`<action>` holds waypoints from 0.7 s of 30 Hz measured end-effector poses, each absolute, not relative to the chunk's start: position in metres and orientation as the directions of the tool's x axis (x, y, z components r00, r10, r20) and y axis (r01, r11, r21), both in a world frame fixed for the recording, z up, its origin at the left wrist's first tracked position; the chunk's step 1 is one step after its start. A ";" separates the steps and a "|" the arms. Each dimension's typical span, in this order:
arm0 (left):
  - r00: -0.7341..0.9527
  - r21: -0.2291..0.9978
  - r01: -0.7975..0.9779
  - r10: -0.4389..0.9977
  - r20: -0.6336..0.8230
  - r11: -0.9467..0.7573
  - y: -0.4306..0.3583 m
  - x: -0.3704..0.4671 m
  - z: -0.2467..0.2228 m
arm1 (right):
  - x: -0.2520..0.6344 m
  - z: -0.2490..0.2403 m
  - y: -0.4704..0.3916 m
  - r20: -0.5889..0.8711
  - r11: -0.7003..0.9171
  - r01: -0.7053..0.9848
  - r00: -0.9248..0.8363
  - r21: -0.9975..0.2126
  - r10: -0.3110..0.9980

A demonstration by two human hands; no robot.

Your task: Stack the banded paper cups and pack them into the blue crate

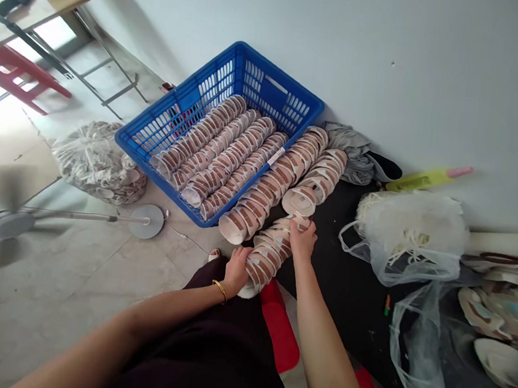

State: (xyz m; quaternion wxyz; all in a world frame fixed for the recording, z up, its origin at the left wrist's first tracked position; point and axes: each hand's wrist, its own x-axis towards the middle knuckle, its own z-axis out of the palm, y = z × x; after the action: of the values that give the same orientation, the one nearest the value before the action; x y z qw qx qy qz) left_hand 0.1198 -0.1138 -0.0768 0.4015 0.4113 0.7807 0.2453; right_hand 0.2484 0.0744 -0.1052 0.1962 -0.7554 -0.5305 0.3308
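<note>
Between my two hands is a tilted stack of nested brown-and-white shoe uppers [272,248], as far as I can make out their kind. Fingers of my left hand [236,272] are wrapped round its near end, and a gold bangle sits on that wrist. My right hand [303,240] grips the far end. Just beyond lie a long stack [275,183] and a shorter stack [320,179] of the same pieces, on a black tabletop [327,250]. Beside them, several similar rows [230,160] lie in a blue plastic basket [195,93].
Right of the stacks are grey cloth [349,151], a yellow object [420,180] and a clear bag [421,236] with white pieces. On the floor at left stand a full plastic bag [100,162] and a fan [10,223]. A red stool [279,329] is below my hands.
</note>
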 end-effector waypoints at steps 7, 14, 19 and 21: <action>-0.130 0.823 0.512 0.970 -0.208 0.245 -0.095 0.109 -0.024 | 0.294 -0.024 0.074 -0.255 -0.353 0.627 0.245 -0.695 0.936; -0.200 0.791 0.610 0.974 0.108 0.038 -0.015 0.065 0.066 | 0.240 0.095 0.172 -0.113 -0.239 0.694 0.223 -0.680 0.968; -0.483 0.829 0.517 0.873 0.075 0.215 0.035 -0.003 0.074 | 0.115 0.111 0.254 -0.137 0.008 0.793 -0.116 -0.610 0.984; -0.581 0.877 0.384 0.814 -0.015 0.290 0.058 -0.032 0.056 | 0.068 0.095 0.282 -0.211 0.014 0.828 -0.160 -0.561 0.964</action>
State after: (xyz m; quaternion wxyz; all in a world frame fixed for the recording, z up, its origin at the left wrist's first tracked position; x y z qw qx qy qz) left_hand -0.0321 0.0583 0.0555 0.2389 0.3906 0.7666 0.4501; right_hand 0.0676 0.2825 0.0955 0.1165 -0.6377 -0.7025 0.2937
